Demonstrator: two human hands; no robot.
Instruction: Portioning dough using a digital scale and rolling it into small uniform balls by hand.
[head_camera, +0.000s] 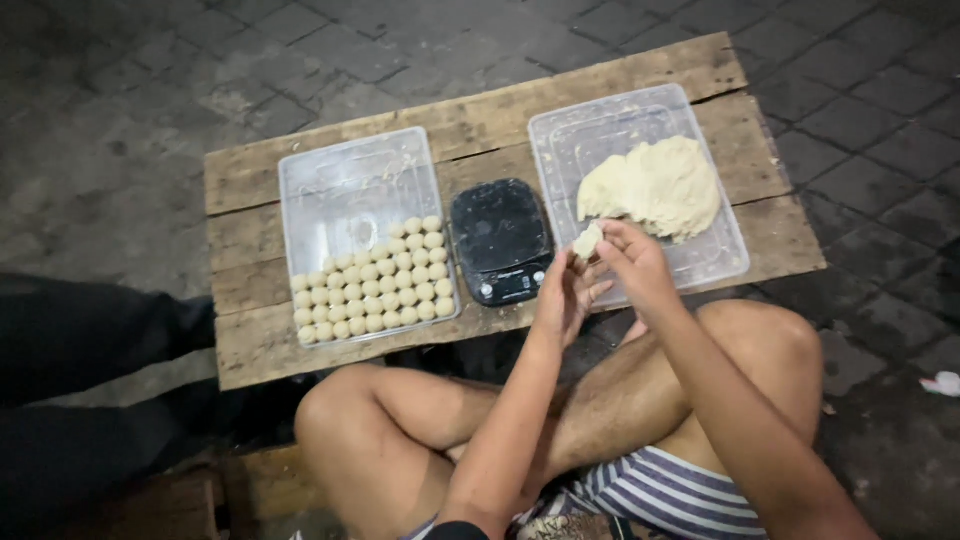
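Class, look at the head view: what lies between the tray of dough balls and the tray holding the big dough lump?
A black kitchen scale sits on the wooden board between them.

This was an outdoor, street-side spot for making food by hand, not an indoor kitchen. The ground (130, 90) all round the frame was dark grey paving blocks, lit dimly as at night. Across the middle of the frame lay a low bench (480, 120) of rough, weathered planks with gaps between them, set straight on the paving. The person sat cross-legged at its near edge, bare knees in the lower middle. On the bench stood two clear plastic trays, one with rows of small dough balls (372, 285), one with a dough lump (655, 185), and a black kitchen scale (500, 235) between them.
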